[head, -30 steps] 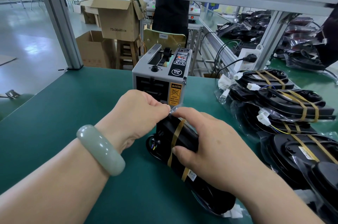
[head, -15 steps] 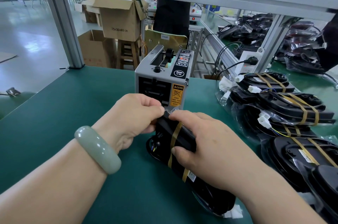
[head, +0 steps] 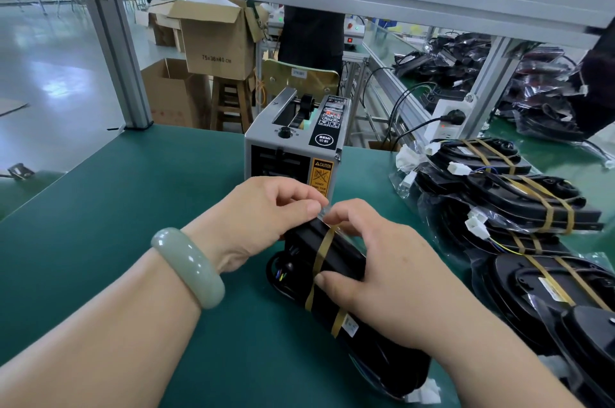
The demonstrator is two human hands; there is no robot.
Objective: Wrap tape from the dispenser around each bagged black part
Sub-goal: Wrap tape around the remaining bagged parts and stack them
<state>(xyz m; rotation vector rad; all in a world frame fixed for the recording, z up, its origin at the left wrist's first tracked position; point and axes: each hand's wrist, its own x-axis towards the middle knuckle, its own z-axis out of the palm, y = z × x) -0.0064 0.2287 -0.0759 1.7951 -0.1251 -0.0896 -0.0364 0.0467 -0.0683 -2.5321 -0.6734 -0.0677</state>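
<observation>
A bagged black part (head: 336, 261) stands on edge on the green table (head: 133, 208), right in front of the grey tape dispenser (head: 293, 148). Brown tape (head: 322, 251) runs over its top and down its near face. My left hand (head: 263, 218) pinches the clear bag at the part's top far corner. My right hand (head: 382, 268) grips the part from the right, thumb on the tape on its near face, forefinger curled at the top next to my left thumb.
A pile of taped bagged black parts (head: 519, 208) lies along the table's right side. Behind the dispenser are a wooden chair back (head: 299, 78), cardboard boxes (head: 216, 38) on a stool, and a white power strip (head: 446, 121). An aluminium frame post (head: 116, 61) stands at the far left edge.
The view has tilted slightly. My left fingers have uncurled a little at the bag's corner and my right forefinger has curled up beside them. The part stays in place.
</observation>
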